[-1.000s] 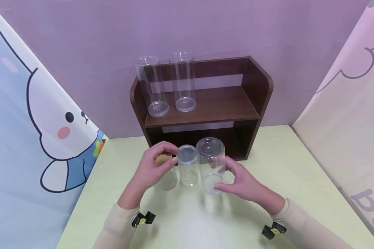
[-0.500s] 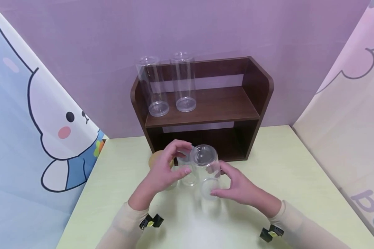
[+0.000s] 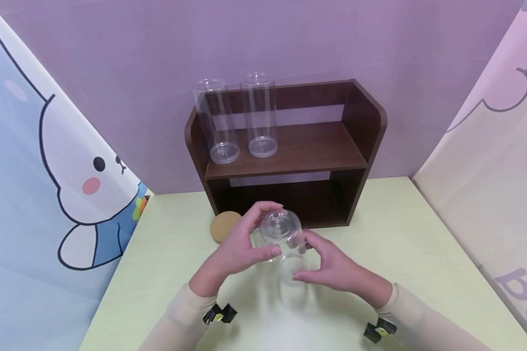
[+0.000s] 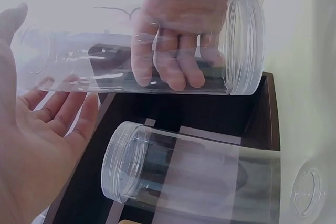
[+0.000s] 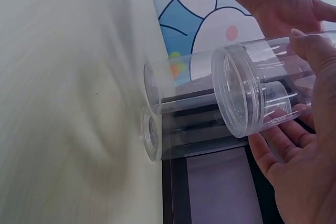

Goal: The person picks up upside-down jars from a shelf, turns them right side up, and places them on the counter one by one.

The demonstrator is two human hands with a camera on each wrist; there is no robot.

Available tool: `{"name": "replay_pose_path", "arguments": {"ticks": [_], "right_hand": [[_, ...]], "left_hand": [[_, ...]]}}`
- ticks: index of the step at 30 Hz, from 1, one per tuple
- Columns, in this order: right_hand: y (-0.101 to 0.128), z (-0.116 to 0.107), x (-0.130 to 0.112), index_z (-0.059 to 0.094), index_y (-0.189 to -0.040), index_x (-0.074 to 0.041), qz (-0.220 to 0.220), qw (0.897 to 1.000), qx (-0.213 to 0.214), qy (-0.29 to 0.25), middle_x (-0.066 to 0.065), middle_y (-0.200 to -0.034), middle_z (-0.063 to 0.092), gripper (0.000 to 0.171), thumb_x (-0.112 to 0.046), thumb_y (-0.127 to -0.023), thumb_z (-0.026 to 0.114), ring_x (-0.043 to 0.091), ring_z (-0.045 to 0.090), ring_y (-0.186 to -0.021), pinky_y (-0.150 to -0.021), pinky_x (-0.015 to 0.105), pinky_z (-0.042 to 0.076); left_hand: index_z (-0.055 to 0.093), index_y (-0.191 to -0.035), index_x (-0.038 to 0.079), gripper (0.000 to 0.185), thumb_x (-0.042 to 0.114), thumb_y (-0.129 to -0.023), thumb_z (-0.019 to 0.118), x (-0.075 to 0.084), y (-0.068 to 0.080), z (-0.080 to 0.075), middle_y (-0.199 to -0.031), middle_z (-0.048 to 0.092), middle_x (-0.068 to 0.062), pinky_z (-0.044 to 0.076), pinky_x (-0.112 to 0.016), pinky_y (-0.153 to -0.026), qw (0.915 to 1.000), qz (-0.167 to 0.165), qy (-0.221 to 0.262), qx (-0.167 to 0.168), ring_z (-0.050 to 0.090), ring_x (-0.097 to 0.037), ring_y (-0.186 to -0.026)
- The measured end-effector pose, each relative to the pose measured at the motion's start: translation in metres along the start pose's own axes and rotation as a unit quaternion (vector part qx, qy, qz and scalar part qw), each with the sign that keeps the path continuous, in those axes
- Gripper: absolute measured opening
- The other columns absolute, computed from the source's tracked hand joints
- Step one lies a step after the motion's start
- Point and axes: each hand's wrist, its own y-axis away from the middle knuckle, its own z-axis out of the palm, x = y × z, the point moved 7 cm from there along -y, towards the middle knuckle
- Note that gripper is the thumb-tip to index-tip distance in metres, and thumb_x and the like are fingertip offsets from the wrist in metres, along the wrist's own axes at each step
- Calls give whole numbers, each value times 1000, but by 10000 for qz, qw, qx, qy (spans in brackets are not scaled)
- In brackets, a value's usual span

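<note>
You held the clear jar (image 3: 286,242) base up, its lid (image 5: 239,90) lowest, off the pale table (image 3: 404,239). Your right hand (image 3: 331,264), at four o'clock, pinched its lower end between thumb and fingers; your left hand (image 3: 245,245), at nine, had its fingers spread about the upper end, contact unclear. At six in the left wrist view stood another capped jar (image 4: 194,177). From above, a tan disc (image 3: 223,226) showed toward ten, two tall tubes (image 3: 259,117) toward eleven, the brown shelf (image 3: 316,146) at twelve.
</note>
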Motion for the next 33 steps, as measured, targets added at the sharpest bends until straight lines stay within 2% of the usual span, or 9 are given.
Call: {"name": "replay_pose_path", "arguments": {"ticks": [6,8,15,21,26,29,33], "right_hand": [[0,1,1,63,-140,-13,-22,10000,-18,46,9,-139,69,65,-22,-86,98,26,65,-123,-105,44,55],[-1,2,-1,62,-139,-13,-73,9999,-30,74,8,-138,69,64,-22,-87,98,27,65,-123,-104,48,55],[-3,3,-4,61,-142,-12,-201,9996,-73,164,6,-137,69,70,-15,-84,100,28,65,-119,-102,46,56],[-2,4,0,61,-141,-10,-212,9994,-99,270,6,-135,69,69,-17,-85,99,26,65,-118,-101,47,57],[-1,4,2,61,-143,-11,-212,9991,-108,339,4,-135,69,70,-24,-86,99,24,66,-119,-101,47,57],[-1,3,1,61,-143,-12,-233,9990,-93,365,3,-135,69,70,-21,-85,99,25,66,-119,-102,46,57],[0,-1,-2,62,-142,-15,-267,9986,-47,444,-4,-134,68,70,-17,-83,100,26,66,-120,-104,44,56]], "left_hand": [[50,-155,14,84,61,-94,83,2,-2,3,-145,65,-5,54,-39,-112,9998,94,163,-80,66,-28,-127],[50,-155,13,81,56,-95,85,2,-2,3,-145,65,-5,54,-39,-113,9997,109,205,-97,66,-28,-127],[54,-154,10,81,41,-90,93,4,-2,2,-147,64,-2,53,-41,-114,9999,69,70,-108,63,-27,-132],[58,-151,15,78,14,-83,95,4,-2,2,-145,64,-1,54,-43,-111,9996,44,-256,-94,62,-25,-130],[60,-150,15,77,9,-82,95,5,-2,0,-144,64,-1,54,-43,-112,9995,14,-315,-93,61,-25,-131],[60,-150,15,76,10,-82,95,5,0,-2,-146,63,0,53,-42,-111,9991,8,-424,-78,60,-24,-131],[60,-150,16,75,15,-83,95,5,3,-7,-147,63,1,54,-40,-107,9980,59,-623,-38,60,-23,-131]]}}
